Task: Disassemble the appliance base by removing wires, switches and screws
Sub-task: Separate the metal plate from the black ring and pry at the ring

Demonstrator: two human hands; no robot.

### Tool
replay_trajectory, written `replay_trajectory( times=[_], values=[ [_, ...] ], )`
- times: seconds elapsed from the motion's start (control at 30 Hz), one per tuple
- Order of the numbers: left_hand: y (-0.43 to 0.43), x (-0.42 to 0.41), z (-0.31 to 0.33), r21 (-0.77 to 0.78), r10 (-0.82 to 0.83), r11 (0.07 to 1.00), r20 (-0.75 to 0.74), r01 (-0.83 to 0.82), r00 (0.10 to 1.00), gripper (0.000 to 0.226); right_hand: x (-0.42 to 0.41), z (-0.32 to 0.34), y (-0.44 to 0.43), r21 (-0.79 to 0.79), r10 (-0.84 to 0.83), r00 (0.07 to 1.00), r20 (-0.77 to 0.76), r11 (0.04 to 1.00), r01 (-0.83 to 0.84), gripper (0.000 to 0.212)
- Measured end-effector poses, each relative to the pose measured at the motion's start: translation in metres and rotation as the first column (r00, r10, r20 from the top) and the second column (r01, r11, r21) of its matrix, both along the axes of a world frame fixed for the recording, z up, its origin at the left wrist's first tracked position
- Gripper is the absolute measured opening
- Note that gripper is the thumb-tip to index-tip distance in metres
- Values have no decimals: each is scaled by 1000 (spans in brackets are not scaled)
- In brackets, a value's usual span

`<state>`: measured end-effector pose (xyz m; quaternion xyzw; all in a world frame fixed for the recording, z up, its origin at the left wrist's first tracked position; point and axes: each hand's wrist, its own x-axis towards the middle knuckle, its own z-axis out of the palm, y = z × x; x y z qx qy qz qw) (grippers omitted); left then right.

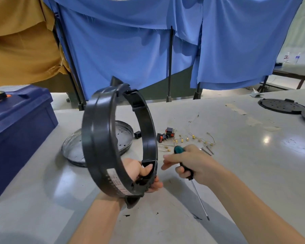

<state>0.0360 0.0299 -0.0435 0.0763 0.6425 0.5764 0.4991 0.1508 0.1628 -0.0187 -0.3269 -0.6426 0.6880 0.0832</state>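
Black plastic ring-shaped appliance base (97, 138): held upright over the grey bench (236, 173), centre-left; probably light, stiff and smooth.
Left grip: left hand (139, 170) clasps the lower rim, thumb inside.
Right grip: right hand (192, 164) wrapped round the green-and-black-handled screwdriver (199, 198), tip pointing toward the person.
Best hold: the thicker lower rim, as judged.
Around: round perforated metal plate (72, 150) behind the ring; black-and-red rocker switches (165, 134) and brass-tipped wires (194, 138) loose beyond the right hand; blue plastic toolbox (19, 124) at left.
Obstruction: the screwdriver occupies the right hand.

Curtained bay behind a pale grey desk (253, 173).
Blue curtains (130, 50) hang from black poles (170, 64) across the far side, with brown cloth (19, 41) at far left. A table (294, 71) with bottles (297, 58) stands far right. Light glints on the desk.
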Motion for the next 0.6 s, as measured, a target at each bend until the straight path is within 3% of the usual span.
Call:
replay_trajectory(
  times=[0.13,0.27,0.33,0.43,0.53,0.6],
  values=[
    [-6,-1,3,35,-6,999,-6,6,1000,16,-5,-6,-9,-142,55,999,3,988,-54,49],
    [-6,5,4,64,9,998,55,-13,998,18,-6,-9,-11,-169,55,998,-21,984,-58,53],
    [-4,4,1,72,24,997,14,-25,1000,24,-6,-11,-10,-184,37,999,-24,982,-40,55],
    [-6,3,-1,86,7,996,41,-10,999,29,-6,-13,-7,-211,46,999,-21,976,-49,48],
    [-8,-1,-3,126,-14,992,78,4,997,41,-6,-13,-6,-222,76,997,-31,972,-81,22],
    [-7,-2,-2,159,-53,987,107,35,993,48,-6,-13,-7,-219,69,997,-14,973,-71,30]
  ],
)
